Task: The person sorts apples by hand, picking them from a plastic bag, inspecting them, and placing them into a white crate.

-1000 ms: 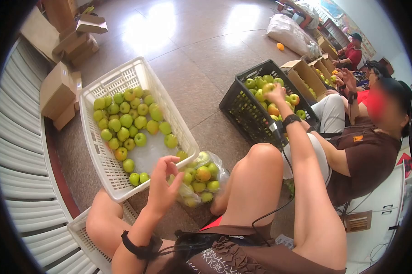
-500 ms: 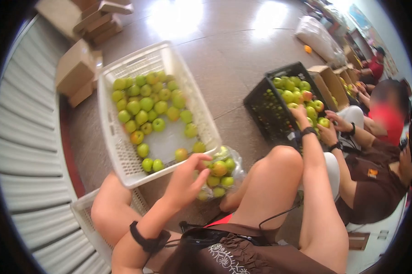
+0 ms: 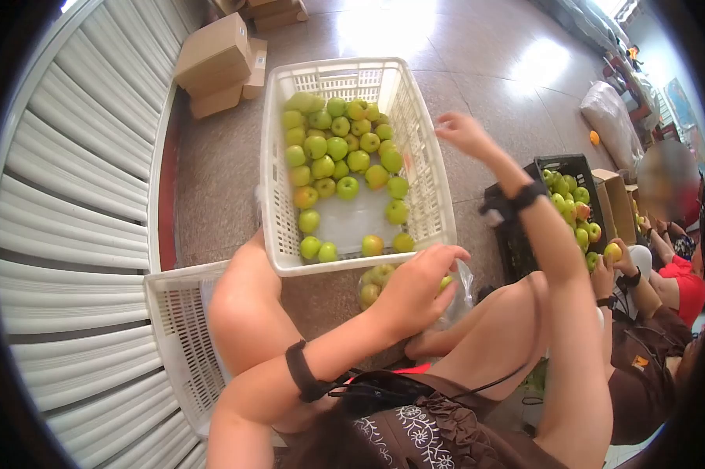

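My left hand (image 3: 424, 288) is over a clear plastic bag of green apples (image 3: 374, 283), just below the white crate's near edge. Its thumb and fingers are apart, with a bit of green showing between them. My right hand (image 3: 469, 134) is raised beside the right rim of the white plastic crate (image 3: 438, 199), fingers stretched toward it and nothing visible in them. Green apples (image 3: 337, 147), some blushed red, fill the crate's far part and line its sides. A blurred reddish streak (image 3: 408, 162) shows against the inner right wall.
A black crate of apples (image 3: 565, 168) stands at right, where a co-worker's hand (image 3: 602, 277) holds an apple. Cardboard boxes (image 3: 215, 59) lie at upper left beside a ribbed white wall (image 3: 79, 195). Another white crate (image 3: 184, 336) is by my left knee. A white sack (image 3: 606, 117) lies farther back.
My right hand has left the apples in the black crate and moved up and left to the white crate's rim. My left hand stays by the bag. The view has turned right.
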`<state>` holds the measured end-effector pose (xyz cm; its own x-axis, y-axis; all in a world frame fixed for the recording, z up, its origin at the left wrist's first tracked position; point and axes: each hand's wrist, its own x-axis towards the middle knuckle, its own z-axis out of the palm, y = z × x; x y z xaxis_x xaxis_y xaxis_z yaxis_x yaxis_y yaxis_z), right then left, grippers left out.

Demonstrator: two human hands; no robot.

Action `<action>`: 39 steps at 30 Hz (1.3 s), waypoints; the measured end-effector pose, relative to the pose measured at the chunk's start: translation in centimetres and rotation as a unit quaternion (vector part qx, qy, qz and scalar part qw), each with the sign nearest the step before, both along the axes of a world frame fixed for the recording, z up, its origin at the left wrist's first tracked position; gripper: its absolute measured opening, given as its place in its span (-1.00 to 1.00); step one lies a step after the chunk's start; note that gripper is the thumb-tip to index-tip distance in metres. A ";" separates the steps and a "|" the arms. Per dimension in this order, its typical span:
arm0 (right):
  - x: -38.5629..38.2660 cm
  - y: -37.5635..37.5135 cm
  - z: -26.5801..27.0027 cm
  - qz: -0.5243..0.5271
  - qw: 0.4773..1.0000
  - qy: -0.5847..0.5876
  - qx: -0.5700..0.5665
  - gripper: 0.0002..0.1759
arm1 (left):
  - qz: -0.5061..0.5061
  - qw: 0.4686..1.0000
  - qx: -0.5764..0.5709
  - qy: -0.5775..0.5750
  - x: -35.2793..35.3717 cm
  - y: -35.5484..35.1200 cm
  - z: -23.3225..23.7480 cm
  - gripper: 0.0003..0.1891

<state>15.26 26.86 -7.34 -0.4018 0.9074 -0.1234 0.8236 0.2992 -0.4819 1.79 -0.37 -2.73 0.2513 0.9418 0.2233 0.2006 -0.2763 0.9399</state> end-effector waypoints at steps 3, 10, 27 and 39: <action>-7.2 -1.1 -5.3 0.061 0.988 -0.130 0.057 -0.53 | 0.059 0.998 0.018 0.005 -0.8 0.2 1.2 -0.64; -11.0 -2.1 -23.4 0.057 0.924 -0.374 0.054 -0.70 | 0.098 0.994 -0.014 -0.052 -2.8 1.0 2.6 -0.59; -8.8 -5.6 -8.8 0.156 0.986 -0.061 0.015 -0.34 | 0.138 0.988 0.060 -0.030 -1.5 1.0 1.2 -0.60; 2.2 -23.7 9.5 0.033 0.868 0.455 -0.198 -0.32 | 0.166 0.971 0.169 0.024 0.1 -0.2 0.4 -0.13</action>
